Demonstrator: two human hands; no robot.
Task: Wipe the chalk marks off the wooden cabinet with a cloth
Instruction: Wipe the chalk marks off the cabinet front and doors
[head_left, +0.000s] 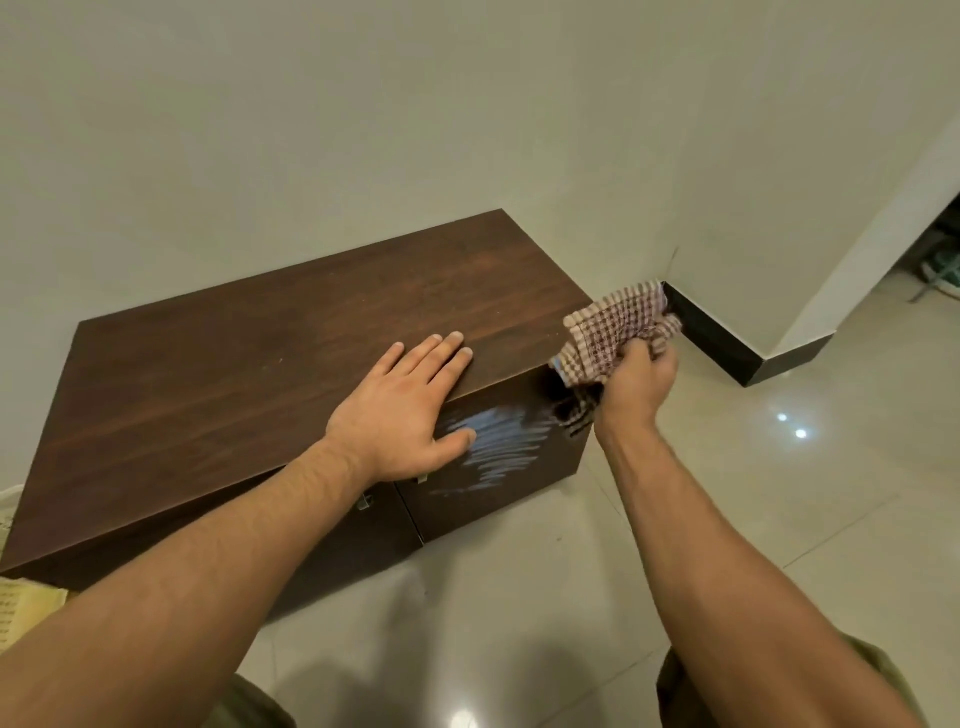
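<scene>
A low dark wooden cabinet (218, 384) stands against the wall. White chalk marks (506, 444) streak the upper part of its right front door. My left hand (402, 402) lies flat on the cabinet top near the front edge, fingers straight, thumb hanging over the door beside the chalk. My right hand (636, 387) grips a bunched red-and-white checked cloth (613, 332) at the cabinet's front right corner, just right of the chalk marks. The cloth's reflection shows in the glossy door.
A glossy tiled floor (753, 493) spreads in front and to the right. A black skirting board (711, 338) runs along the wall corner behind the cloth. Paper or a bag (26, 608) lies at the left edge. My knees (701, 675) show at the bottom.
</scene>
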